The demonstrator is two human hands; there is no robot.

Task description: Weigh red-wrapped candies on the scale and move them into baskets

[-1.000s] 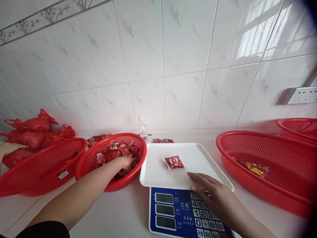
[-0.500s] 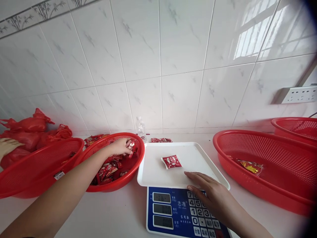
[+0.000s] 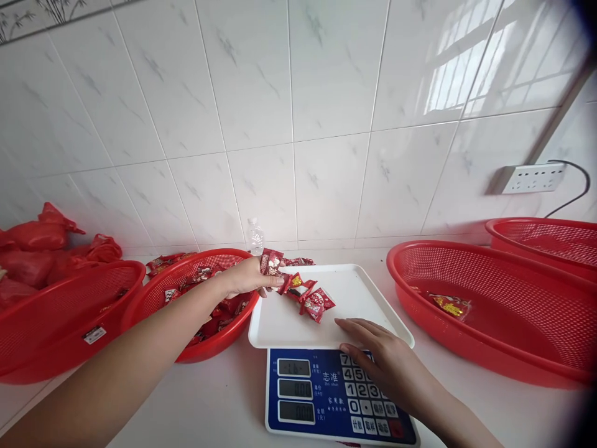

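My left hand (image 3: 252, 277) is closed around several small red wrapped packets (image 3: 272, 261) above the left edge of the scale's white tray (image 3: 368, 311). More packets (image 3: 317, 303) lie on the tray just past its fingertips; whether some are still dropping I cannot tell. With fingers stretched out, my right hand (image 3: 373, 348) rests at the tray's front edge, partly over the keypad of the blue scale (image 3: 321, 398). Under my left forearm stands a red basket (image 3: 219, 348) with many such packets in it.
At far left are another red basket (image 3: 28, 370) and red plastic bags (image 3: 35, 239). On the right, a large red basket (image 3: 466, 367) holds a red-and-gold packet (image 3: 450, 306), with another basket (image 3: 550, 227) behind. A clear bottle (image 3: 255, 235) stands near the wall.
My left hand has moved right, out of the basket to above the tray, with packets in it. More packets are now on or over the tray. My right hand keeps its place.
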